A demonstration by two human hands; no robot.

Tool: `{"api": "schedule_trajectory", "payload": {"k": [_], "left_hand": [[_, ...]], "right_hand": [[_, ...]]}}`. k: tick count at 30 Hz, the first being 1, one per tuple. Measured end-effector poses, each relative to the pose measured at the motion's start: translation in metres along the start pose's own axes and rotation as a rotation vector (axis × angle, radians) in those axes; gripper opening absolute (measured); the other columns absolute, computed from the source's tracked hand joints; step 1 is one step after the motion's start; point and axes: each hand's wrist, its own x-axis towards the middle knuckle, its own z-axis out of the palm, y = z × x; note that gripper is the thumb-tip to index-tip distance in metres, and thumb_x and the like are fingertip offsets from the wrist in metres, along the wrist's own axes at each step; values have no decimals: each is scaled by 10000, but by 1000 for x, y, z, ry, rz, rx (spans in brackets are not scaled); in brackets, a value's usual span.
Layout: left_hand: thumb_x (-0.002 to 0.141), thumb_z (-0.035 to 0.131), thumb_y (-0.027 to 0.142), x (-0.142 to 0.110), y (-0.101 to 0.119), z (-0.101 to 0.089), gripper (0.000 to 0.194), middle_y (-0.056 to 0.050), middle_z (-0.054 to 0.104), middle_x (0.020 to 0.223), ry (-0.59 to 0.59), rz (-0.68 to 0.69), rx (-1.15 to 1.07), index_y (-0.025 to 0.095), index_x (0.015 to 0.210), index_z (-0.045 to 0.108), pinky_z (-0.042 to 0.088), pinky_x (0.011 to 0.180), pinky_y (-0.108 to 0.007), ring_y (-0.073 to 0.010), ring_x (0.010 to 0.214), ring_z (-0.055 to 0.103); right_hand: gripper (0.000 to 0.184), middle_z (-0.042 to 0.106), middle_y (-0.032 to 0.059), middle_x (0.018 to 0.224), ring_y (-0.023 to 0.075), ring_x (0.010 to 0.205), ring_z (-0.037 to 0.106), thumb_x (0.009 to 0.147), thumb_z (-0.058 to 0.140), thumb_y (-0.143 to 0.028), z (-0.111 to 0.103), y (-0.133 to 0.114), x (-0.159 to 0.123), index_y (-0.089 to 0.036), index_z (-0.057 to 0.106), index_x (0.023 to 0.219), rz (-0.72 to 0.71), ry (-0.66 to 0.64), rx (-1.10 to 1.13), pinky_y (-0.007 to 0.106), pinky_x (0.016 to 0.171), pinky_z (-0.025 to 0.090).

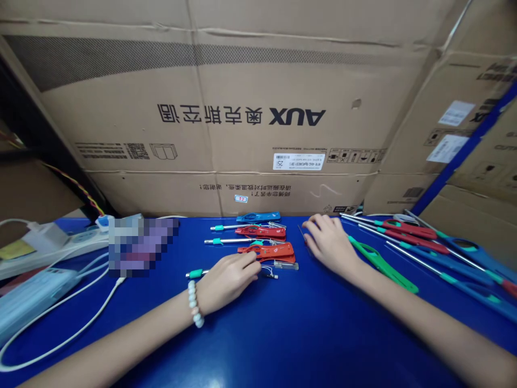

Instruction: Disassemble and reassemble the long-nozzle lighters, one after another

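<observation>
My left hand (232,277), with a beaded bracelet at the wrist, is closed over a metal lighter tube whose teal collar (196,274) sticks out to the left. White wires and a small dark piece (270,275) show at its right. Just above lie a red lighter shell half (280,251), another red shell half (269,232) and a blue one (258,216), with metal tubes beside them. A small clear fuel tank (286,265) is near my left fingertips. My right hand (329,242) curls over a thin dark and reddish thing, mostly hidden under the fingers.
Assembled long lighters lie at the right: a green one (383,265), a red one (407,229) and several others. A power strip (86,242), white cables, a light blue box (40,296) and a blurred purple item (157,240) fill the left. Cardboard (242,70) walls the back.
</observation>
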Motion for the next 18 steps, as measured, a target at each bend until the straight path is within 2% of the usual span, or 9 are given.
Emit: {"api": "schedule_trajectory", "payload": {"k": [2,6,9,13,18], "left_hand": [[993,294,154,5,-1,5,284,-43,556,799,21,45,96,157,819,519,437,575,-268,-159,662,538],[1000,254,134,6,0,13,325,-50,563,779,42,75,168,140,822,525,444,564,-275,-163,644,549],[998,268,130,-1,2,14,297,-61,579,802,41,83,172,128,870,536,466,580,-286,-175,669,569],[995,297,123,-9,6,11,245,-63,598,817,32,101,163,109,981,540,495,601,-290,-175,683,588],[997,279,116,-14,7,7,267,-78,628,875,1,86,92,108,1036,543,532,658,-304,-172,731,612]], "right_hand": [[263,583,161,1101,291,1024,508,947,378,-208,-5,20,5,-123,568,1108,132,-193,-163,384,834,334],[258,641,220,1011,319,943,614,917,418,-176,-5,56,5,-62,608,1049,294,-339,-214,387,759,408],[244,676,225,947,306,872,665,905,446,-165,-2,74,2,-63,654,982,383,-474,-215,359,698,449],[205,684,186,979,285,944,657,902,530,-239,3,83,0,-114,687,940,407,-607,-179,356,743,477],[242,632,73,1070,194,925,628,920,565,-317,8,79,1,-140,604,1080,421,-711,-150,388,802,521]]}}
